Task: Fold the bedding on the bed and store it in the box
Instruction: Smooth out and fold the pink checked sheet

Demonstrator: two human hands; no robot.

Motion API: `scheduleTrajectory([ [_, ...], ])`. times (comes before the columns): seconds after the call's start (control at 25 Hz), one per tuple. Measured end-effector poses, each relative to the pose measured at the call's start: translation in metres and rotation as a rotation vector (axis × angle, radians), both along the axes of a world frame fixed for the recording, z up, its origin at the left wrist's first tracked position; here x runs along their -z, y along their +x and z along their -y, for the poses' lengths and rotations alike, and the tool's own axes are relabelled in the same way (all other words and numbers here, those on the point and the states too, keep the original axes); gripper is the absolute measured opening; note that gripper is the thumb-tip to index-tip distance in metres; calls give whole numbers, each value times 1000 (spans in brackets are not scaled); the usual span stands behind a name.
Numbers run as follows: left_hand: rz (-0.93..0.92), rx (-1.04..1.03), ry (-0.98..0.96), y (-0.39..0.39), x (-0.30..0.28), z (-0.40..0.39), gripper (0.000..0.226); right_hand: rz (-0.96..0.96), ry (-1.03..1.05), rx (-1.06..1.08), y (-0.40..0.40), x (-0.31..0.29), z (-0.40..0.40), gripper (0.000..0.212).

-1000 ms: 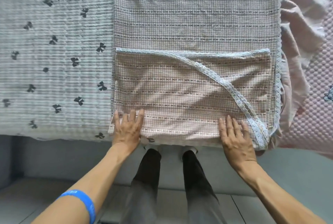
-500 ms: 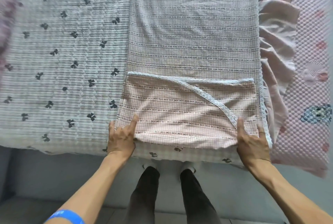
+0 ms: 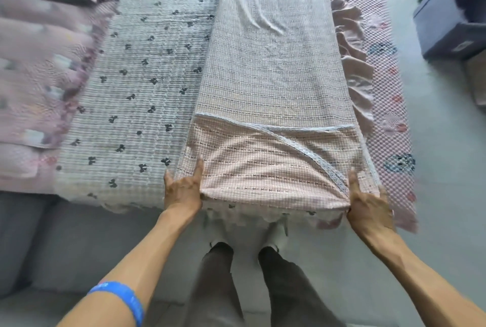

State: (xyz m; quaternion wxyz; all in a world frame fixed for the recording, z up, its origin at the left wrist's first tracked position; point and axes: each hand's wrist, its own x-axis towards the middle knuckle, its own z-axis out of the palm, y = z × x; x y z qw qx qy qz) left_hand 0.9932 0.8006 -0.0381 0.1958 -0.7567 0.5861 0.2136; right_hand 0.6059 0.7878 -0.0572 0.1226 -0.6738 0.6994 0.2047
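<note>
Head view, thing in hand: a long checked sheet (image 3: pixel 273 64) lies as a strip on the bed (image 3: pixel 136 95), from the lower centre of the frame to the top centre; its near end is turned back as a pink flap (image 3: pixel 265 166) edged with lace trim (image 3: pixel 310 150).

Head view, long axis: the strip runs away from the person, up the frame; the folded near edge lies across it, left to right.

Head view, left hand (image 3: pixel 184 190): at the flap's lower-left corner, thumb laid on top of the cloth, fingers apparently tucked under the fold, gripping it.

Head view, right hand (image 3: pixel 368 203): at the flap's lower-right corner beside the lace, thumb on top, fingers curled at the edge, gripping it likewise.

Head view, key relation: the unfolded length lies straight ahead of both hands, toward the top of the frame; each hand is at its own corner, neither nearer. Judged, the next turn goes forward along the strip.

Head view, box (image 3: pixel 452 14): dark, on the floor at the upper right of the frame, well apart from the sheet and on the right hand's side.

Head view, counts: one checked sheet, one flap, two hands, one box, one blue wristband (image 3: pixel 118 297) on the left arm; pink quilts (image 3: pixel 39 64) at the left, number unclear through blur.
</note>
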Motion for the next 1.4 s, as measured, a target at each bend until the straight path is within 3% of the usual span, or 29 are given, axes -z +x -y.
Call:
scheduleTrajectory([
  [0.24,7,137,138,-5,-11,-110,92,39,246,87,-6,-9,-108,95],
  [0.44,-29,138,163,-6,-9,-141,88,12,211,-9,-3,-30,-110,86],
  [0.56,13,130,36,0,-20,-93,92,69,19,-24,-13,-19,-70,99],
  [0.76,66,141,-193,10,-48,23,89,50,-286,-119,-1,-36,51,86],
  [0.88,101,172,-245,18,-34,98,87,69,-336,-89,10,-24,120,77],
  [1.0,124,201,-227,25,9,171,83,51,-298,-52,14,10,185,75],
  [1.2,67,181,-168,35,109,269,77,1,-177,-23,11,116,288,54],
  [1.4,-41,85,-163,61,187,327,63,105,-145,158,-2,193,347,52],
])
